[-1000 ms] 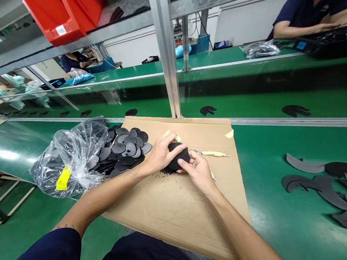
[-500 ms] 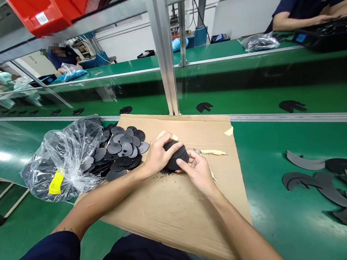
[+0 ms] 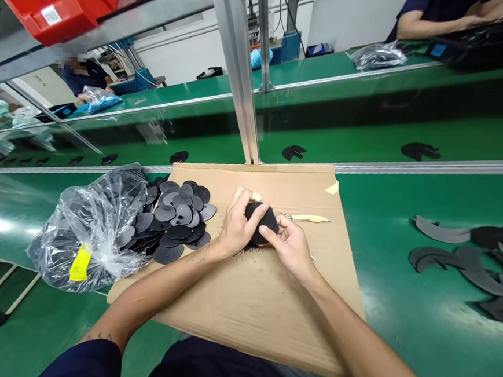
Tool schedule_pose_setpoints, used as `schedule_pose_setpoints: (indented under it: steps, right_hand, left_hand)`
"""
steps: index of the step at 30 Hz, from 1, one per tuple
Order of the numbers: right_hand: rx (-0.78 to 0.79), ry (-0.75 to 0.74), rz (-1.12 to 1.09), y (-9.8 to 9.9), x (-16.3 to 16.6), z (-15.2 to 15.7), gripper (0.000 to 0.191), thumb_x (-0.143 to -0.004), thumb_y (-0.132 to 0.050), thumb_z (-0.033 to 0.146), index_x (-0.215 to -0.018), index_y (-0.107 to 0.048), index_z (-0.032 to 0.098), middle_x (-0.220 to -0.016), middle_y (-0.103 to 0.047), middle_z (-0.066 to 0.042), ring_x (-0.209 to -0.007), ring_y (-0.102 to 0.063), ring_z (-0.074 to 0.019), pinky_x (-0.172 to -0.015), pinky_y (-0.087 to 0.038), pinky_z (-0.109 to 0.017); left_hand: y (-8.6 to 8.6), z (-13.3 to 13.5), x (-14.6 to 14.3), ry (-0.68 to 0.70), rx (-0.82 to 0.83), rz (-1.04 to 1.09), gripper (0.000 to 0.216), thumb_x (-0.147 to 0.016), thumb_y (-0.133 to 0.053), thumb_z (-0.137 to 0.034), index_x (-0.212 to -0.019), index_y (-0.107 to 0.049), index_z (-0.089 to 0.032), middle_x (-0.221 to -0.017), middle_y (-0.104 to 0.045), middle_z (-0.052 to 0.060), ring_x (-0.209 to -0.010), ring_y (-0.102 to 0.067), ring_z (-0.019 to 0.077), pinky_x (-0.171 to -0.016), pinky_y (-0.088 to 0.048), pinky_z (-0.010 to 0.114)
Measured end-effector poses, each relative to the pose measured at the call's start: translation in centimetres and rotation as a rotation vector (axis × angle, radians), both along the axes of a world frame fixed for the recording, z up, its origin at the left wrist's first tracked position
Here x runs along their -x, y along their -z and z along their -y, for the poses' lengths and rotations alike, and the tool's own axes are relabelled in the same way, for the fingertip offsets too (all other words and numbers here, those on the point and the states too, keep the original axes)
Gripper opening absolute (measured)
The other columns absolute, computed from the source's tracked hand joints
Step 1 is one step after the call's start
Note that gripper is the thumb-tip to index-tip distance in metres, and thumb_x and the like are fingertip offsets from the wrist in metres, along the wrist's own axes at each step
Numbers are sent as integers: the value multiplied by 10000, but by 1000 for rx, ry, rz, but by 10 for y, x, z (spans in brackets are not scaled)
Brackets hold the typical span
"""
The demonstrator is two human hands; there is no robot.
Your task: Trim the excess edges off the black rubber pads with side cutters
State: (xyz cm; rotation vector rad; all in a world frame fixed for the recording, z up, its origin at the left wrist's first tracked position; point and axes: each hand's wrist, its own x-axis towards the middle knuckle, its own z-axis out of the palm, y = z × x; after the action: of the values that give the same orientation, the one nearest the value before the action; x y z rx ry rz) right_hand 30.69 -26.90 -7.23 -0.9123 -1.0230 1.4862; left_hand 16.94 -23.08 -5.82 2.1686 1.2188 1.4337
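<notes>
Firstly, green bench: fills the lower and right frame, with belt lines running behind it. Cardboard sheet: flat on the bench at lower centre, serving as a work mat. Clear plastic bag: left of centre, beside the cardboard's left edge, mouth open, dark discs inside. Loose discs: spilled from the bag onto the cardboard, overlapping. Crescent pieces: dark, at the right edge, well apart from the hands. Left hand and right hand: meeting at centre frame over the cardboard, fingers of both curled close around a stack of black discs; whether the stack touches the cardboard cannot be told. Pale-handled tool: lying idle just beyond the right hand. Black crumbs: scattered beneath the stack. Step in hand, by judgement: squaring or rubbing the stack's edges between both hands. Further handling calls for an even squeeze from both sides, lest the discs fan apart.
</notes>
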Motion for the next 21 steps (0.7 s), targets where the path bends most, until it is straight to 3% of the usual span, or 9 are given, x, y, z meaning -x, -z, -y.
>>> schedule_pose_setpoints:
  steps: [4, 7, 10, 12, 16, 21]
  right_hand:
    - [-54, 42, 11, 1, 2, -2, 563, -678, -848, 632, -683, -505, 186, -651, -465, 57, -612, -466, -91, -566, -427, -214]
    - [-142, 42, 33, 1, 2, -1, 514, -729, -815, 632, -743, -569, 181, -720, -531, 29, -682, -517, -121, -621, -451, -236]
    - [-352, 96, 254, 0, 0, 4, 381, -908, -686, 540, -788, -599, 189, -754, -577, 0, -722, -550, -147, -652, -465, -254]
    - [-502, 119, 447, -1, -2, 9, 293, -987, -608, 437, -825, -630, 193, -775, -625, -19, -743, -582, -159, -680, -481, -266]
    - [-688, 28, 653, -3, -7, 17, 162, -1030, -550, 289, -948, -655, 196, -848, -704, -35, -756, -659, -156, -720, -529, -268]
    - [-769, -41, 822, -5, -3, 21, 100, -1013, -560, 179, -1064, -645, 193, -1017, -742, -70, -901, -721, -164, -803, -583, -265]
  left_hand:
    - [4, 5, 2, 48, -8, -12, 194, -1039, -504, -359, -942, -535, -193, -877, -504, 13, -820, -533, 145, -766, -456, 260]
    - [-2, 8, 15, 132, 27, -7, 229, -1023, -536, -410, -1070, -569, -188, -985, -546, 43, -906, -557, 158, -834, -479, 283]
    - [-11, 14, 33, 286, 138, -1, 311, -995, -592, -432, -1177, -607, -180, -1060, -605, 72, -972, -599, 175, -866, -502, 297]
    - [-12, 20, 42, 360, 173, 6, 281, -986, -616, -406, -1130, -666, -170, -1003, -646, 70, -940, -626, 170, -833, -516, 282]
    - [2, 30, 50, 365, 90, 119, 230, -954, -676, -353, -1066, -726, -158, -932, -683, 72, -882, -652, 161, -777, -534, 264]
    - [21, 27, 64, 453, 71, 137, 243, -933, -706, -336, -1097, -716, -157, -925, -698, 79, -828, -654, 151, -714, -530, 251]
